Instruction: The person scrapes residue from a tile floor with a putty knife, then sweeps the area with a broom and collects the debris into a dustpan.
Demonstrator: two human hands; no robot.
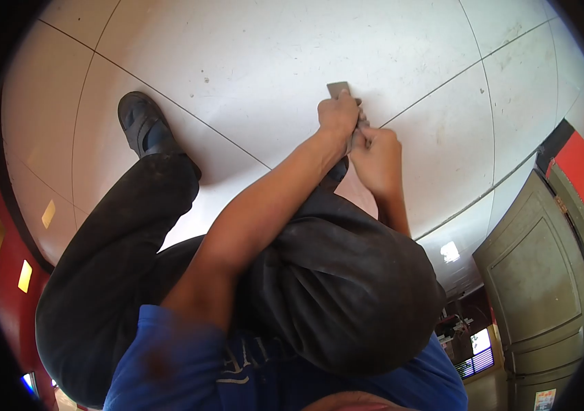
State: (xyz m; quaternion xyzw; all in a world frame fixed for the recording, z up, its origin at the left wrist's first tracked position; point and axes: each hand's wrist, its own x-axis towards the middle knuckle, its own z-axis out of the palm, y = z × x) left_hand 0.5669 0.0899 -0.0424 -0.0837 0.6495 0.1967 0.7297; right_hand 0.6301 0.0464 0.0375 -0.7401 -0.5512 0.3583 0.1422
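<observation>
My left hand (340, 115) is closed around a flat grey-brown strip (338, 88), whose squared end sticks out past the knuckles, close over the floor. Just to the right and nearer to me, my right hand (378, 159) has its thumb and fingers pinched together, right at the lower end of the left fist. Between the two hands shows a narrow greyish lumpy piece (362, 120); I cannot tell whether it belongs to the strip. My dark right shoe (336, 172) is partly hidden under my left wrist.
Pale floor tiles (251, 61) with dark joints spread in front. My left foot, in a dark strapped sandal (142, 123), is planted at the left. A brown panelled door (545, 267) stands at the right, beside a red wall (583, 181).
</observation>
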